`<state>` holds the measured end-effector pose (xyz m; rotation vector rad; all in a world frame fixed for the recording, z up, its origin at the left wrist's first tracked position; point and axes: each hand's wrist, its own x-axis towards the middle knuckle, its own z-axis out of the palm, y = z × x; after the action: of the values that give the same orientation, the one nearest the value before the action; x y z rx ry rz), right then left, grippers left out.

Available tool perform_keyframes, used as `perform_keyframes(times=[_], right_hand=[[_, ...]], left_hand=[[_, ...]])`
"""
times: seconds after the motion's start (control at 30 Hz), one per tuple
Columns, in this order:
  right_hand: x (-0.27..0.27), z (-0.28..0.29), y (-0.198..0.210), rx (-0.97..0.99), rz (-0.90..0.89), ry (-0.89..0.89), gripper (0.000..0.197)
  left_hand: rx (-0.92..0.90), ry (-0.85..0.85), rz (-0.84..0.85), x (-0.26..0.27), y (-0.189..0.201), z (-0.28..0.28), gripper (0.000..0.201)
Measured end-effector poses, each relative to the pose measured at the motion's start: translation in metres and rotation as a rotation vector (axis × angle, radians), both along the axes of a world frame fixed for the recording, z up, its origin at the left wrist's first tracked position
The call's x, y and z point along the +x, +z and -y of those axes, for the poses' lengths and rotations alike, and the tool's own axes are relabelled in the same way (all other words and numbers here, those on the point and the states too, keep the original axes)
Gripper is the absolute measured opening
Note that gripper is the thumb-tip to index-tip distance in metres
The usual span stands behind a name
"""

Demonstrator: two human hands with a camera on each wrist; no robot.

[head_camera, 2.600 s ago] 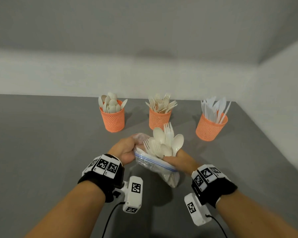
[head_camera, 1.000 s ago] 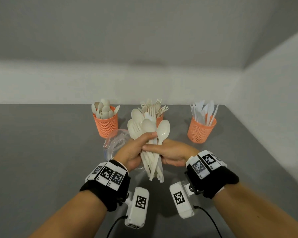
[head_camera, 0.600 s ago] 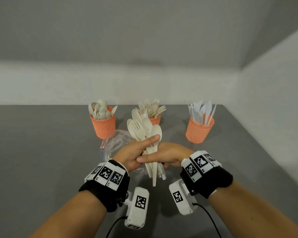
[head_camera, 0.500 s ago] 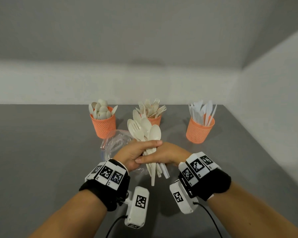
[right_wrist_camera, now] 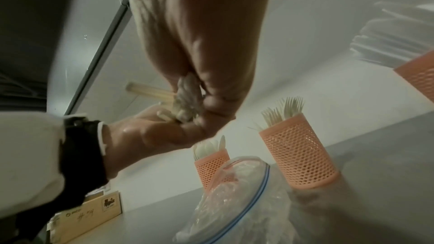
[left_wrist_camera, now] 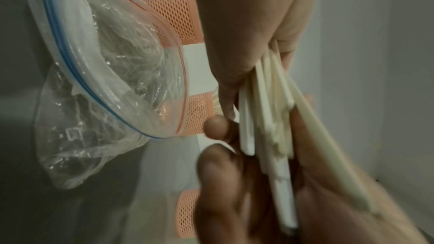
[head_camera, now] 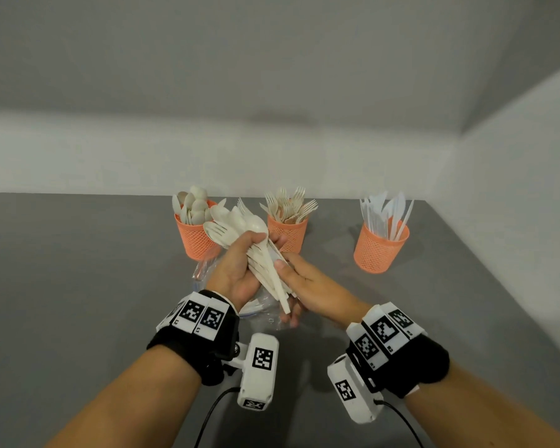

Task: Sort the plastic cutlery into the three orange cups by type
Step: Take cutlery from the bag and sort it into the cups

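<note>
1. Grey table under pale walls fills the head view; three orange mesh cups stand in a row at mid-frame.
2. Left cup holds spoons, middle cup forks, right cup knives.
3. Left hand at frame centre grips a bundle of cream cutlery, heads tilted to the upper left.
4. Right hand touches the handles, thumb and fingers closed on them.
5. Clear zip bag lies on the table below both hands.

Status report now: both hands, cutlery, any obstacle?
Left hand grips mixed cutlery bundle. Right hand pinches handles. Plastic bag lies before cups.
</note>
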<state>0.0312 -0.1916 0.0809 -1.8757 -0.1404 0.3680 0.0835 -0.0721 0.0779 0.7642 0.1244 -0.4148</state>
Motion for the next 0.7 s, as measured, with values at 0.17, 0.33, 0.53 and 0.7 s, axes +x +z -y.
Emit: perform_keyframes(times=[0.17, 0.33, 0.53, 0.7], right_hand=[[0.007, -0.006, -0.004, -0.124, 0.11, -0.04, 0.032], [0.006, -0.007, -0.003, -0.197, 0.227, -0.004, 0.035], [0.011, 0.001, -0.003, -0.302, 0.329, -0.095, 0.029], [0.018, 0.006, -0.007, -0.503, 0.746, -0.18, 0.034]], left_hand=[[0.056, 0.036, 0.03, -0.003, 0.005, 0.007, 0.03], [0.151, -0.12, 0.025, -0.002, 0.0, 0.003, 0.015], [0.133, -0.141, 0.018, -0.001, 0.001, -0.006, 0.035], [0.023, -0.144, 0.04, -0.001, 0.0, -0.005, 0.03]])
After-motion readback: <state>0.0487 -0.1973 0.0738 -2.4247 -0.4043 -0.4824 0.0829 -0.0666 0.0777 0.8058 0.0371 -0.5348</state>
